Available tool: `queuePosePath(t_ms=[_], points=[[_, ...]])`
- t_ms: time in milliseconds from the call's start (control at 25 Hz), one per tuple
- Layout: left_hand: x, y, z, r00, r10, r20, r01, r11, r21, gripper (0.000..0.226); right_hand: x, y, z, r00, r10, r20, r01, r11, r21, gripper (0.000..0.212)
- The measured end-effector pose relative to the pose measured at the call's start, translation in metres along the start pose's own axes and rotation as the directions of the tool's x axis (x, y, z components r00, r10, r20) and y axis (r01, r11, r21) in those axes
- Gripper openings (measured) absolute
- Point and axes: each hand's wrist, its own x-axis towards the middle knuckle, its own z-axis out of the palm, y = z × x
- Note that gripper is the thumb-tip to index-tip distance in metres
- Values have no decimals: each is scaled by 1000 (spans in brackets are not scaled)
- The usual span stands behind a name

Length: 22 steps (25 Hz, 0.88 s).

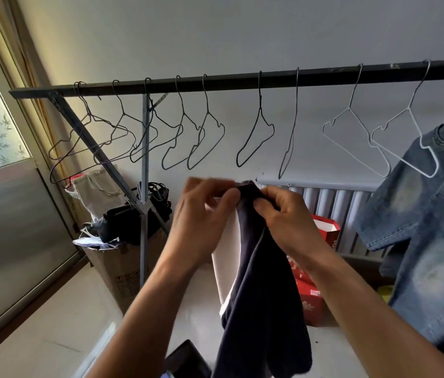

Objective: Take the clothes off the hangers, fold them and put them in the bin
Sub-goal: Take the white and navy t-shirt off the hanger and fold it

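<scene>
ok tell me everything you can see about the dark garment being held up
The dark garment is navy, soft and matte like knit cotton, with a white panel along its left side. It hangs limp in long vertical folds, off any hanger, in front of the rail. Its top edge is bunched and pinched between the left hand and the right hand, which hold it close together. The lower end drops out of view at the bottom edge. What kind of garment it is cannot be told.
</scene>
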Motion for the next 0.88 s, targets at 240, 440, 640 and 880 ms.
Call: queuePosePath(t_ms=[240,440,640,880], points=[[49,2,-11,927,52,371,-107,986,130,30,1,-8,-12,995,-68,76,57,988,142,18],[61,9,-1,897,142,418,-211,970,124,34,-1,12,-16,998,-53,14,53,998,21,11],[65,15,-7,893,163,419,-233,965,120,38,-14,37,-13,993,44,106,-37,997,-64,14],[72,20,-42,896,176,407,-215,975,52,37,-24,51,-20,939,132,317,-179,976,124,17]])
